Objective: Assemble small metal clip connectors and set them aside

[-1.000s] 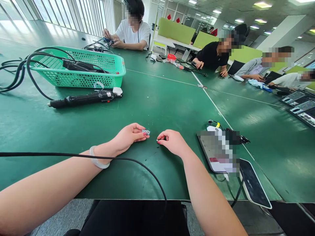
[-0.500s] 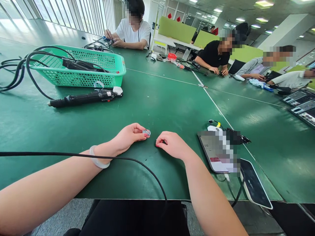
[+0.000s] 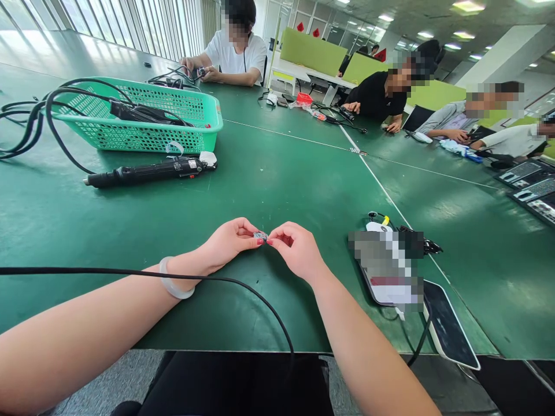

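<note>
Between the thumb and fingers of my left hand (image 3: pixel 229 242) is a small grey-and-white speckled piece (image 3: pixel 260 236), which looks like a tiny circuit board. My right hand (image 3: pixel 295 248) is closed in a pinch against the right end of this piece. A dark speck shows at its fingertips, too small to name. Both hands are just above the green table (image 3: pixel 269 190), fingertips nearly meeting. A pale bracelet circles my left wrist, and a black cable (image 3: pixel 208 278) crosses in front of that forearm.
Left of centre lie a black electric screwdriver (image 3: pixel 147 172) and a green plastic basket (image 3: pixel 147 138) with cables. To the right are a lit phone (image 3: pixel 385 292), a second device with a dark screen (image 3: pixel 451 329) and a dark bundle. Several people sit around the table.
My right hand has moved up and left, from the table surface to the small speckled piece. My left hand has stayed almost in place, still holding it.
</note>
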Tool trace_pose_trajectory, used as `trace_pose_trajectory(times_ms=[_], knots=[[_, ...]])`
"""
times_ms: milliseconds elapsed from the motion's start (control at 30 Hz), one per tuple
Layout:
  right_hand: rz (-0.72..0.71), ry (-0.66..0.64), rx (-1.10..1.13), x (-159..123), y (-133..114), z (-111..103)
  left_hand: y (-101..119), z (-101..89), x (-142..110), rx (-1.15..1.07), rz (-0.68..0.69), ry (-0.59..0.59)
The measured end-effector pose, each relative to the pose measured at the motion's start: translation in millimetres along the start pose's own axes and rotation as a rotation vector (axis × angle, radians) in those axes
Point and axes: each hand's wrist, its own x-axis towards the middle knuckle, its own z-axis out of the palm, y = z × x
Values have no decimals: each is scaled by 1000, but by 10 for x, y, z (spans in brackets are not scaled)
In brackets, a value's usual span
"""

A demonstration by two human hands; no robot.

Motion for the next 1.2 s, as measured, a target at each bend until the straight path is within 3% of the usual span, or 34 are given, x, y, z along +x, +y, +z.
trace_pose_trajectory(times_ms=[467,800,967,1033,1200], knots=[[238,65,221,22,64,104,24,22,-16,-29,4,64],[283,88,198,39,71,171,23,21,-12,-18,23,80],[292,71,209,62,103,48,24,12,-2,-35,18,77],[288,23,137,59,136,-59,25,13,-1,-52,9,82],[251,-132,-292,34,235,-221,25,16,-4,-71,-1,83]])
